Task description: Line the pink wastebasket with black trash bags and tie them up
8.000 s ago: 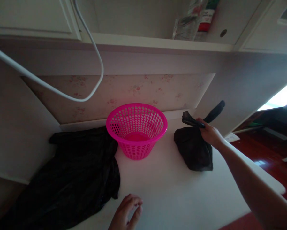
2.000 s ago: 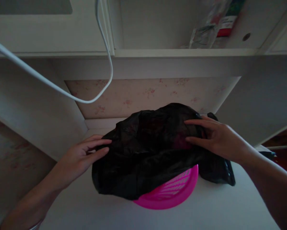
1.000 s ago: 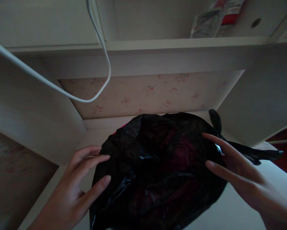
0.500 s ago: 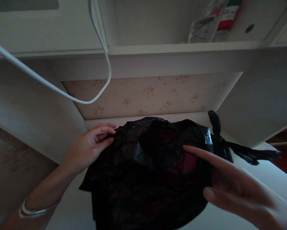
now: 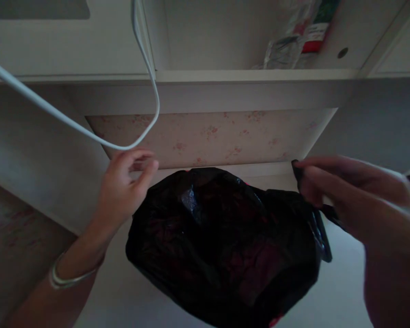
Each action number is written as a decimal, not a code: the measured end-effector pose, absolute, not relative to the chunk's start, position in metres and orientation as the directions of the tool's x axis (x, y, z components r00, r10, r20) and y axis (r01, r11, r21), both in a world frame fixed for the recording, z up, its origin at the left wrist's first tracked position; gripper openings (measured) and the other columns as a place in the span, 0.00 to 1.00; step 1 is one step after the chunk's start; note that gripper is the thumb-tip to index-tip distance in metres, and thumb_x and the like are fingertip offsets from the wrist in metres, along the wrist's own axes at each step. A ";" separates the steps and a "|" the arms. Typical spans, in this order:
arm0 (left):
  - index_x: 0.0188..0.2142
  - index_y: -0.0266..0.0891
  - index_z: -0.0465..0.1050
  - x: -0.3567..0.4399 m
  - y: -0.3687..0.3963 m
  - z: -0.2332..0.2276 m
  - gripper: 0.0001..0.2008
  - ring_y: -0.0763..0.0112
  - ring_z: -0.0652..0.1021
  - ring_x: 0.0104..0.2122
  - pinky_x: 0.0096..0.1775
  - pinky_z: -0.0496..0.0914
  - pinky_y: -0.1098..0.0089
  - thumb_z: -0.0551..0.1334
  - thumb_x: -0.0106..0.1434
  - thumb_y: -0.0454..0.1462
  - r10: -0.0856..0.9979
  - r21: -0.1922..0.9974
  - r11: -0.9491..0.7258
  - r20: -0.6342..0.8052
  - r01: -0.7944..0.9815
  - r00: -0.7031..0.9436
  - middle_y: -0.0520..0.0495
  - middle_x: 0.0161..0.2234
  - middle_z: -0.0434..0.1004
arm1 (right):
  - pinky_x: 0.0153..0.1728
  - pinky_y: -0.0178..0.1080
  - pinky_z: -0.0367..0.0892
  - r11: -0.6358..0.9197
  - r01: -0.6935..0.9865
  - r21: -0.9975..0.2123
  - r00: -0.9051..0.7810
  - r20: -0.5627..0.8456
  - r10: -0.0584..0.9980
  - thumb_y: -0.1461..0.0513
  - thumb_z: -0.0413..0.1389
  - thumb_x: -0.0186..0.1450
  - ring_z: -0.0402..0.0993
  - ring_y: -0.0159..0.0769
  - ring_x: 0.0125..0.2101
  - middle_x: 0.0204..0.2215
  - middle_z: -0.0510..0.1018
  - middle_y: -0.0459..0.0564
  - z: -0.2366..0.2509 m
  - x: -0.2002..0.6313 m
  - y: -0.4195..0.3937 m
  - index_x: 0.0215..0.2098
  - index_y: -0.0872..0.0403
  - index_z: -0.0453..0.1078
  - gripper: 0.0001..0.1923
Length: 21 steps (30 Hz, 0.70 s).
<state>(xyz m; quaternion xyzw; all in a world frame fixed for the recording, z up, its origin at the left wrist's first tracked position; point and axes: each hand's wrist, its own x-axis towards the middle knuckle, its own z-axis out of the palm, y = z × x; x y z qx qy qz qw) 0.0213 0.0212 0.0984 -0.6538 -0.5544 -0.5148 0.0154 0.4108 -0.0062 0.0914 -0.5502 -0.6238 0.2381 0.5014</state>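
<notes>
A full black plastic bag (image 5: 221, 255) rests on the white surface, with dark pink stuff showing faintly through its thin film. At its right end, my right hand (image 5: 341, 191) pinches a knotted bag handle between thumb and fingers; the knot is partly hidden behind the hand. My left hand (image 5: 126, 182), with a silver bangle (image 5: 64, 282) at the wrist, hovers at the bag's upper left edge. Its fingers are loosely curled with the thumb apart, and nothing shows between them.
Across the upper left loops a white cable (image 5: 71, 125), hanging close above my left hand. An open cabinet shelf (image 5: 252, 75) overhead holds clear plastic packaging (image 5: 283, 52) and a red-and-green package (image 5: 316, 34). Side panels flank the bag, and flowered wallpaper (image 5: 208, 136) lies behind it.
My right hand has gone from lying along the bag's side up to its knotted handle and gripped it. My left hand has lifted off the bag's edge. The bag has turned and shifted somewhat.
</notes>
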 end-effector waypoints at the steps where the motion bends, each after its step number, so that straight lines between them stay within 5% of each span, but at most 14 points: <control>1: 0.53 0.45 0.74 0.019 0.007 0.094 0.16 0.62 0.78 0.51 0.57 0.72 0.57 0.63 0.70 0.49 0.724 0.628 -0.327 0.646 0.706 -0.240 0.53 0.53 0.74 | 0.28 0.41 0.75 0.263 0.438 -0.860 0.108 0.340 0.934 0.41 0.66 0.62 0.78 0.40 0.29 0.36 0.85 0.52 0.099 0.405 0.016 0.50 0.46 0.82 0.25; 4: 0.51 0.50 0.70 0.010 -0.030 0.068 0.18 0.65 0.75 0.44 0.50 0.72 0.62 0.68 0.66 0.51 0.720 0.785 -0.193 0.521 0.588 -0.459 0.57 0.42 0.70 | 0.49 0.53 0.79 0.212 0.455 -0.865 -0.118 0.177 0.977 0.39 0.67 0.60 0.83 0.49 0.44 0.54 0.83 0.56 0.101 0.382 0.072 0.53 0.47 0.80 0.31; 6: 0.44 0.48 0.69 0.006 -0.046 0.045 0.20 0.68 0.73 0.36 0.40 0.72 0.65 0.72 0.60 0.51 0.762 0.878 -0.129 0.386 0.462 -0.520 0.58 0.34 0.67 | 0.56 0.57 0.75 0.227 0.512 -0.828 -0.253 0.108 0.962 0.39 0.65 0.61 0.82 0.54 0.51 0.56 0.83 0.56 0.093 0.365 0.094 0.56 0.47 0.78 0.32; 11: 0.45 0.48 0.66 0.013 -0.068 0.014 0.21 0.66 0.79 0.38 0.38 0.76 0.66 0.72 0.63 0.51 0.934 0.990 0.089 -0.044 0.112 -0.355 0.54 0.42 0.75 | 0.48 0.52 0.76 0.377 0.614 -0.694 -0.454 0.081 0.887 0.47 0.65 0.61 0.82 0.49 0.40 0.41 0.86 0.53 0.080 0.341 0.111 0.51 0.50 0.77 0.24; 16: 0.44 0.48 0.72 0.007 -0.067 0.018 0.15 0.66 0.80 0.35 0.35 0.74 0.68 0.72 0.64 0.47 0.965 0.990 0.083 -0.050 0.116 -0.258 0.52 0.41 0.80 | 0.33 0.42 0.71 0.432 0.534 -0.727 -0.275 0.333 0.902 0.49 0.62 0.62 0.73 0.40 0.30 0.28 0.74 0.45 0.074 0.364 0.108 0.33 0.48 0.64 0.15; 21: 0.40 0.49 0.85 -0.013 -0.046 0.018 0.13 0.50 0.77 0.59 0.53 0.74 0.58 0.67 0.66 0.51 0.965 0.933 -0.012 0.105 0.358 -0.239 0.46 0.58 0.80 | 0.39 0.48 0.73 0.460 0.597 -0.657 -0.246 0.396 0.885 0.53 0.57 0.67 0.73 0.43 0.33 0.32 0.74 0.48 0.064 0.403 0.094 0.33 0.47 0.66 0.09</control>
